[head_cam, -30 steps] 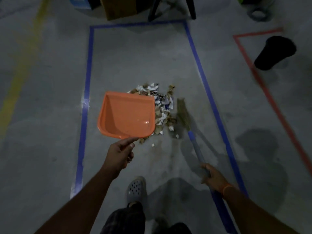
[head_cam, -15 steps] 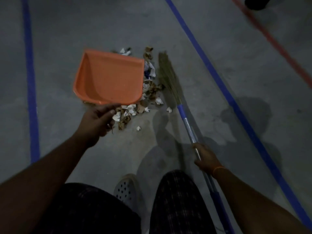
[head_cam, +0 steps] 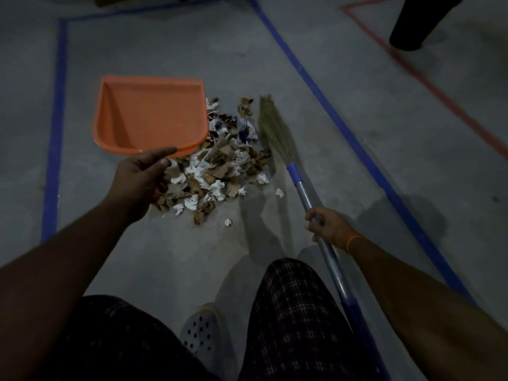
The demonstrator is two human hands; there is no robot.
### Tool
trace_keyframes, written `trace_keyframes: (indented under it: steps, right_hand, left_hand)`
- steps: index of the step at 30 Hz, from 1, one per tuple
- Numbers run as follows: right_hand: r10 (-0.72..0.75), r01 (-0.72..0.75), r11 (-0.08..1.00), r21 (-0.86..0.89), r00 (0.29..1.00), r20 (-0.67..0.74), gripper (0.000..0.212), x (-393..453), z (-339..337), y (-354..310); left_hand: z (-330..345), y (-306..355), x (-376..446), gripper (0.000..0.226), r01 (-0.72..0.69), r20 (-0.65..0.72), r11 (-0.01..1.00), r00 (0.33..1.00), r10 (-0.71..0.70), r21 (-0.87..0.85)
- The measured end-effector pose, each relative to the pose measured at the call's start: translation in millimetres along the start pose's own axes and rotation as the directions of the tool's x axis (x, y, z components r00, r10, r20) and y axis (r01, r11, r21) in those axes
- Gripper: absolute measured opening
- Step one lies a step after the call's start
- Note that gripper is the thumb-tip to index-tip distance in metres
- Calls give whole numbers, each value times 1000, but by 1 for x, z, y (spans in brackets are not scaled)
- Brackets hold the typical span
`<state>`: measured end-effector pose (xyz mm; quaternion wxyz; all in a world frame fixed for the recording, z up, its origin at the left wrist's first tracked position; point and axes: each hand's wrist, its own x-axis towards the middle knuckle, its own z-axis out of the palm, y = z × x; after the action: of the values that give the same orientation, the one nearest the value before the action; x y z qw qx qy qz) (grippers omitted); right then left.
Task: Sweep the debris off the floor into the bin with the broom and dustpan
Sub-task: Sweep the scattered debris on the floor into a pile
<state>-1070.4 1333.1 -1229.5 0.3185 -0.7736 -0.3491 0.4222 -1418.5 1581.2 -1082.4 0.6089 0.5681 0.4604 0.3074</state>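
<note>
Left grip (head_cam: pixel 140 182) holds the dustpan (head_cam: pixel 149 116) just left of the debris (head_cam: pixel 220 171), right grip (head_cam: pixel 330 226) clasps the broom (head_cam: pixel 275 130) opposite, ready to sweep across.

No text, label, brand, number or sign can be read anywhere in this view.
</note>
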Motion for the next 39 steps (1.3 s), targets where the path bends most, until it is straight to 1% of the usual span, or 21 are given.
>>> trace_keyframes:
  steps: [2, 3, 5, 7, 10, 12, 14, 17, 18, 19, 20, 21, 22, 23, 25, 28, 31, 33, 34, 38, 39]
  right_hand:
    - [-2, 2, 1000, 23, 1000, 23, 19, 7, -3, -12]
    - [9, -11, 998, 54, 999, 31, 26, 9, -4, -17]
    - [43, -51, 989, 135, 997, 62, 49, 11, -6, -24]
    - [83, -97, 982, 160, 992, 90, 67, 13, -7, -26]
    - [119, -137, 981, 138, 984, 134, 76, 17, -8, -25]
    - [120, -137, 981, 138, 985, 126, 70, 19, -10, -22]
    - [106, -117, 981, 153, 991, 78, 56, 20, -11, -20]
    - [58, -47, 987, 151, 996, -69, 11, 20, -10, -21]
    - [31, -18, 991, 135, 995, -91, 8, 20, -10, -21]
    - [12, 1, 990, 138, 996, -90, 13, 22, -11, -21]
    - [-2, 11, 990, 139, 998, -63, 11, 22, -12, -24]
    - [-12, 16, 987, 160, 1000, -25, 3, 22, -13, -26]
    - [-5, 2, 983, 183, 1000, 16, 11, 22, -16, -28]
    - [17, -30, 978, 208, 998, 65, 24, 23, -19, -27]
    - [69, -97, 977, 189, 986, 150, 42, 18, -23, -29]
    - [112, -138, 983, 118, 972, 205, 60, 8, -22, -25]
    - [132, -174, 973, 153, 960, 248, 68, 0, -13, -9]
    - [126, -159, 972, 171, 974, 191, 61, -5, -5, 6]
    - [124, -149, 969, 195, 983, 138, 53, -7, 0, 13]
    - [71, -58, 962, 268, 997, -40, 4, -10, 20, 25]
    - [57, -38, 960, 278, 997, -61, 7, -10, 24, 26]
  left_hand:
    - [4, 0, 0, 30, -4, 13, 1000, 1000, 4, 7]
    - [6, 1, 0, 30, -7, 22, 1000, 1000, 7, 10]
    - [12, 2, -1, 29, -8, 35, 1000, 999, 7, 11]
    - [16, 2, -1, 28, 9, 34, 1000, 999, -9, 3]
    - [20, -1, -1, 28, 33, 50, 999, 998, -33, -2]
    - [21, -2, -1, 28, 44, 65, 999, 997, -44, 10]
    - [22, -3, -1, 28, 52, 67, 998, 996, -54, 24]
    - [24, -4, -2, 28, 50, 68, 998, 996, -51, 26]
    - [25, -4, -2, 28, 48, 74, 999, 996, -49, 19]
    - [25, -4, -2, 28, 45, 78, 999, 996, -46, 13]
    - [27, -3, -2, 28, 45, 82, 999, 996, -45, 5]
    - [29, -2, -2, 28, 46, 82, 999, 996, -46, -2]
    - [31, -1, -3, 28, 47, 81, 999, 996, -47, -6]
    - [34, 0, -4, 28, 45, 77, 999, 996, -44, -11]
    - [38, 2, -5, 28, 40, 75, 999, 996, -39, -18]
    - [42, 4, -8, 28, 45, 79, 999, 996, -45, 2]
    - [44, 6, -11, 29, 33, 91, 999, 995, -35, 18]
    - [47, 9, -14, 29, 20, 104, 999, 994, -22, 28]
    - [49, 11, -15, 30, 14, 111, 1000, 994, -17, 23]
    - [50, 14, -19, 30, 9, 119, 1000, 993, -10, 7]
    - [49, 11, -19, 30, 11, 122, 1000, 992, -13, 12]
